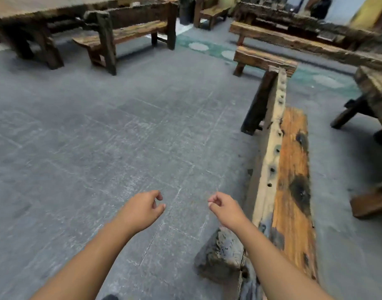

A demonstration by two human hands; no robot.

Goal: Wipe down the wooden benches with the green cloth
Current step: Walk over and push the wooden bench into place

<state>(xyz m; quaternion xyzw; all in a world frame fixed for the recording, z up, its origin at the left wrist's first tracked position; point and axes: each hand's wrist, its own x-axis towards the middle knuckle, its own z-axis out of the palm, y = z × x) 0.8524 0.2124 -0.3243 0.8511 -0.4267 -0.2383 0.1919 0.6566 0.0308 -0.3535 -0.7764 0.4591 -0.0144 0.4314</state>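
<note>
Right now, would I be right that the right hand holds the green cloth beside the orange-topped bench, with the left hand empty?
Not quite: in the head view the right hand holds nothing; no green cloth shows. It is beside the orange-topped bench, and the left hand is empty.

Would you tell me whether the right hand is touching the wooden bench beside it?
Apart. In the head view the right hand hangs over the grey floor, with a strip of floor between it and the wooden bench.
</note>
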